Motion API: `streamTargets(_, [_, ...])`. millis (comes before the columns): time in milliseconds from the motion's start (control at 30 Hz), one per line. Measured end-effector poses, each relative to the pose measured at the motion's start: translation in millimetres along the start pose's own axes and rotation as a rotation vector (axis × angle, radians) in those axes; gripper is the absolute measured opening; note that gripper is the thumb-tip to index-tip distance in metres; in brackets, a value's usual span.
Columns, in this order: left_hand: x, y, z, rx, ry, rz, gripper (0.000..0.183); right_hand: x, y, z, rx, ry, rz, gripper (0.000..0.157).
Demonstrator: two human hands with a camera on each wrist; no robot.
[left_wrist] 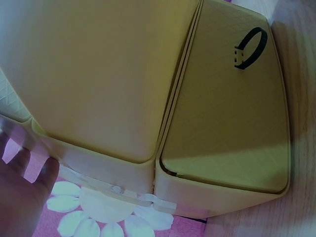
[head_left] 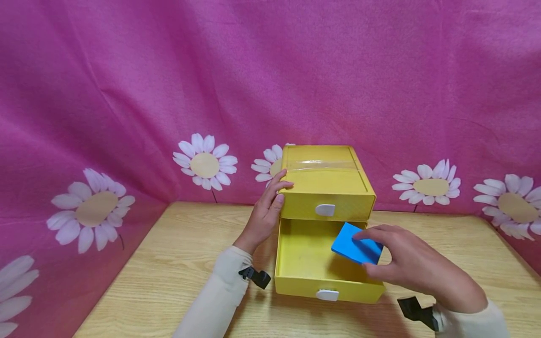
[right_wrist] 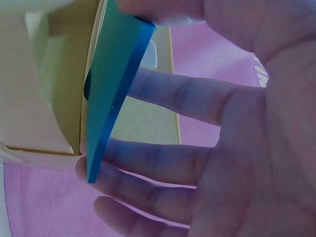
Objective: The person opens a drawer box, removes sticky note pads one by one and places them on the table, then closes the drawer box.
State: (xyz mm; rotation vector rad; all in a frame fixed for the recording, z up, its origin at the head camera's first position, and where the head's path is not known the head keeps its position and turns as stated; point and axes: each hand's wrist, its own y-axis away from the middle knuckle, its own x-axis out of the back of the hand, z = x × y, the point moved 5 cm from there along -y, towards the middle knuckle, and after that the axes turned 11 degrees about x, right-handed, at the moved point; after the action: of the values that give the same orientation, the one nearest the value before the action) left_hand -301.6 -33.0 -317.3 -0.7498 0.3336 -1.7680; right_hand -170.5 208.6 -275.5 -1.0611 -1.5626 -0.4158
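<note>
A yellow two-drawer box [head_left: 323,183] stands on the table, its lower drawer [head_left: 304,256] pulled out and its upper drawer [head_left: 304,206] pushed in. My left hand [head_left: 266,213] rests against the box's upper left edge, fingertips over the top and thumb near the front corner; the left wrist view catches only part of this hand [left_wrist: 24,182]. Over the right part of the lower drawer, my right hand [head_left: 410,258] pinches a thin blue rectangular block [head_left: 352,244] between thumb and fingers. In the right wrist view the blue block [right_wrist: 116,74] appears edge-on, tilted, with several fingers behind it.
Each drawer front has a white pull tab, one on the upper [head_left: 325,210] and one on the lower [head_left: 327,295]. Clear tape [head_left: 321,164] crosses the box's top. A pink cloth with daisies [head_left: 296,70] hangs behind the wooden table [head_left: 169,263].
</note>
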Motion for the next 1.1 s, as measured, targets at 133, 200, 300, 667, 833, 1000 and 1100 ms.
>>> streamTargets(133, [0.4,0.2,2.2,0.004,-0.01,0.006,0.03,1.5,2.4,4.6,-0.023,-0.012,-0.014,0.049])
streamTargets(200, [0.9,1.3,8.6,0.006,-0.007,0.007,0.029,2.9,3.8,6.0,-0.022,-0.01,-0.008,0.048])
streamTargets(300, [2.2,3.4,23.5,0.009,0.002,0.003,0.029,4.2,5.7,8.5,-0.017,0.014,0.0,0.048])
streamTargets(667, [1.3,3.7,18.9,0.035,0.01,0.002,0.029,5.2,12.5,19.2,-0.063,-0.003,-0.034,0.051])
streamTargets(833, [-0.5,1.2,2.3,0.022,-0.003,0.003,0.03,7.4,14.0,22.2,-0.076,0.005,-0.036,0.052])
streamTargets(1000, [-0.4,1.1,1.8,0.0,0.001,0.001,0.03,8.2,16.4,24.2,-0.079,0.017,-0.029,0.052])
streamTargets(1100, [-0.3,1.4,2.5,0.001,-0.001,0.002,0.03,8.3,17.7,26.1,-0.087,0.012,-0.043,0.053])
